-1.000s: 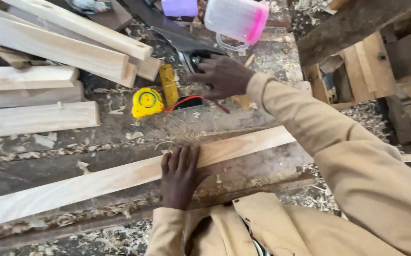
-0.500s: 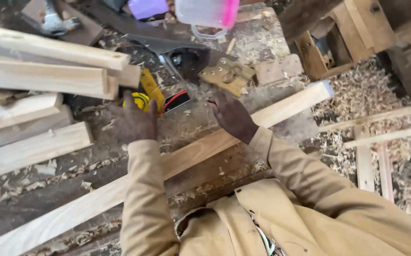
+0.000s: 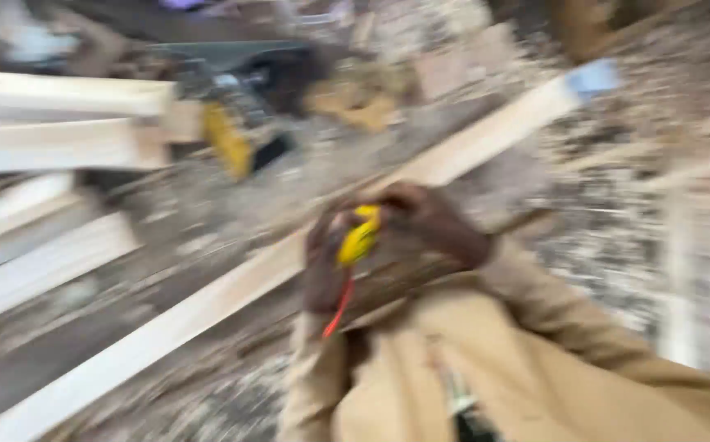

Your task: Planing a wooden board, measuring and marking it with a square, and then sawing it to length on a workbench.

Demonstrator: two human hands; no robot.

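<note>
Two hands, one yellow tape measure, held over a long plank.

Left hand (image 3: 326,262) and right hand (image 3: 433,225) meet close to the chest, both grasping the tape measure (image 3: 359,237); a red cord (image 3: 339,307) hangs beneath. The plank (image 3: 232,286) runs diagonally below. Stacked boards (image 3: 52,139) lie left; a yellow tool (image 3: 228,143) sits beyond. View heavily blurred.

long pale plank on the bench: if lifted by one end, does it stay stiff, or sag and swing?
The plank looks thin and very long, so it would probably flex somewhat. It reaches diagonally across the bench, so the far end may swing. Sawdust underneath could let it slide. The frame is blurred.
</note>
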